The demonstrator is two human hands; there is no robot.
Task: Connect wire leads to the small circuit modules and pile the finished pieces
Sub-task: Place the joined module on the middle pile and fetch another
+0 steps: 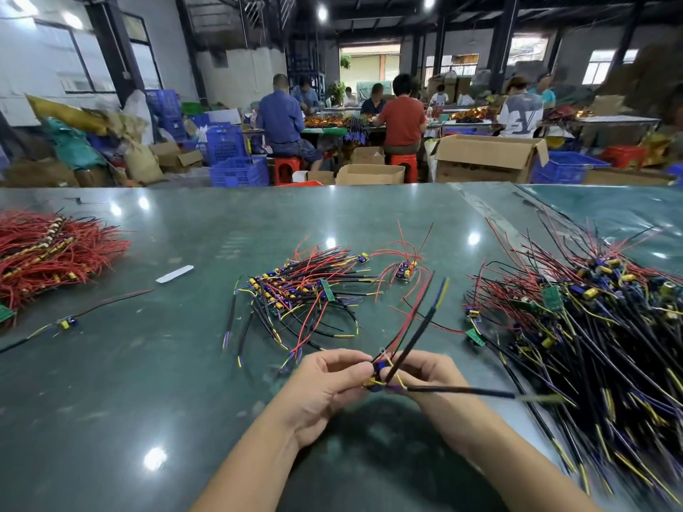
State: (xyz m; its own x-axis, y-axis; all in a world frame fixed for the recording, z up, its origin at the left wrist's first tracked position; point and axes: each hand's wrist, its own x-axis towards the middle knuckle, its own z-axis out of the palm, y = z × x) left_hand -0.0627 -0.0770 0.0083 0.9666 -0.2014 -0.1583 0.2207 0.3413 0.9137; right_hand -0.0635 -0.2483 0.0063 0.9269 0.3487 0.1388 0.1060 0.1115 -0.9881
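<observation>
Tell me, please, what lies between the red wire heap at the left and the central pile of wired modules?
In the head view, only a small white strip on bare green table.

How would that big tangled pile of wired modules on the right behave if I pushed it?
The wired-module pile would probably drag as a tangled clump, since its leads cross. Loose ends likely flex and spring. On the glossy table it may slide easily.

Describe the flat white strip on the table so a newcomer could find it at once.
Start at the big red wire heap at the green table's left edge. Look right, toward the middle bundle. The white strip lies alone between them: flat, pale, and without wires.
</observation>
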